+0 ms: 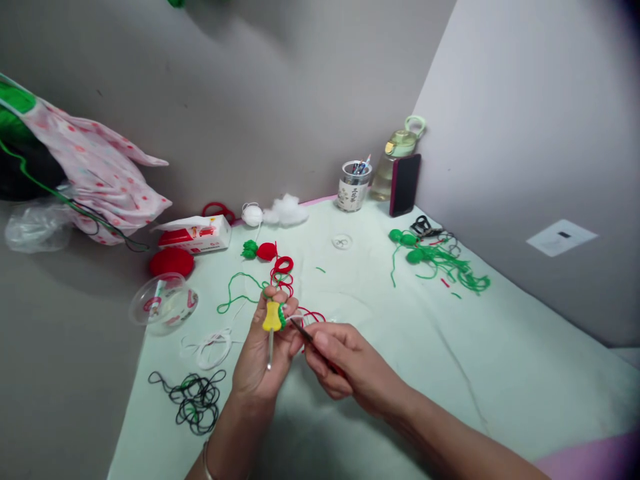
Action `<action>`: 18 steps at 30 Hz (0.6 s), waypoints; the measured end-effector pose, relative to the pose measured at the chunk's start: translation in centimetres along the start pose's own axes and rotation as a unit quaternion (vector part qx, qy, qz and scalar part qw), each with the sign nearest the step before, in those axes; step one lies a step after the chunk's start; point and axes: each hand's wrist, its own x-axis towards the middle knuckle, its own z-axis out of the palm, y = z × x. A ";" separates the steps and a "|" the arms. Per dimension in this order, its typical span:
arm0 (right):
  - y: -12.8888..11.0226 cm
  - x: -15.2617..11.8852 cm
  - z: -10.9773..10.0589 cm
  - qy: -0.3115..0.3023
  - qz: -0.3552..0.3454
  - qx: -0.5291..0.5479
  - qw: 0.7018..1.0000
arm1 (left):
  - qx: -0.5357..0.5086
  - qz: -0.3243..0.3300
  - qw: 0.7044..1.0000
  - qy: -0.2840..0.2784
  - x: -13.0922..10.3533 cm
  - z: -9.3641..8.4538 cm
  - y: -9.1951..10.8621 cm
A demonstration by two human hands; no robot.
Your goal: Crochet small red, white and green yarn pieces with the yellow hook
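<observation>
My left hand is closed around a small green piece and a yellow-handled tool, up at the fingertips, above the table. The handle sits at the far end and its metal shaft runs back over my palm, so its long axis points roughly at me. The green piece lies just beside the handle, on its right, facing my other hand. My right hand grips a slim dark-tipped tool, which slants away from me and leftward, its tip close to the green piece. A bit of white yarn shows there; I cannot tell whether the tip has caught it. So the green piece lies ahead and to the left of my right hand, while my left is the nearer, touching it. Beyond my left fingers lies red cord; nearer me, on the left, a black cord tangle.
</observation>
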 end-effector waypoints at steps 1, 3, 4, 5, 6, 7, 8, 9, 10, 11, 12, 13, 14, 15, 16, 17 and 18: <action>0.0 -0.1 0.1 0.003 -0.002 -0.001 1.000 | 0.011 0.001 1.000 0.001 0.0 0.0 -0.1; -0.1 -0.1 0.2 0.006 -0.008 -0.003 1.000 | 0.021 0.000 1.000 -0.002 -0.1 -0.1 -0.3; -0.1 -0.2 0.3 0.007 -0.011 -0.004 1.000 | 0.020 -0.002 1.000 -0.004 -0.1 -0.1 -0.4; -0.1 -0.2 0.3 0.008 -0.013 -0.005 1.000 | 0.016 -0.003 1.000 -0.005 -0.1 -0.1 -0.4; -0.1 -0.2 0.4 0.010 -0.015 -0.006 1.000 | 0.011 -0.004 1.000 -0.005 -0.2 -0.1 -0.5; -0.1 -0.2 0.4 0.012 -0.017 -0.006 1.000 | 0.007 -0.005 1.000 -0.003 -0.2 -0.1 -0.6; -0.1 -0.2 0.4 0.013 -0.019 -0.005 1.000 | 0.003 -0.004 1.000 -0.001 -0.2 0.0 -0.6; -0.1 -0.2 0.4 0.014 -0.021 -0.004 1.000 | -0.001 -0.003 1.000 0.001 -0.2 0.1 -0.6; -0.1 -0.2 0.4 0.016 -0.026 -0.003 1.000 | -0.005 -0.001 1.000 0.003 -0.3 0.2 -0.6; -0.1 -0.3 0.3 0.018 -0.032 -0.002 0.999 | -0.009 0.000 1.000 0.005 -0.2 0.3 -0.6; -0.1 -0.3 0.2 0.023 -0.041 0.000 0.999 | -0.013 0.002 1.000 0.006 -0.2 0.4 -0.6; -0.2 -0.3 0.1 0.032 -0.051 0.003 0.998 | -0.016 0.004 1.000 0.006 -0.2 0.5 -0.6; -0.3 -0.4 0.0 0.045 -0.064 0.004 0.997 | -0.015 0.008 1.000 0.006 -0.2 0.5 -0.7; -0.4 -0.4 -0.1 0.059 -0.079 0.001 0.995 | -0.009 0.013 1.000 0.004 -0.2 0.5 -0.8; -0.6 -0.4 -0.1 0.075 -0.092 -0.006 0.993 | 0.004 0.018 1.000 0.002 -0.2 0.5 -0.9; -0.7 -0.4 -0.2 0.091 -0.099 -0.019 0.991 | 0.028 0.023 0.999 -0.002 -0.2 0.5 -1.1; -0.7 -0.4 -0.2 0.109 -0.102 -0.037 0.988 | 0.057 0.026 0.998 -0.009 -0.2 0.4 -1.3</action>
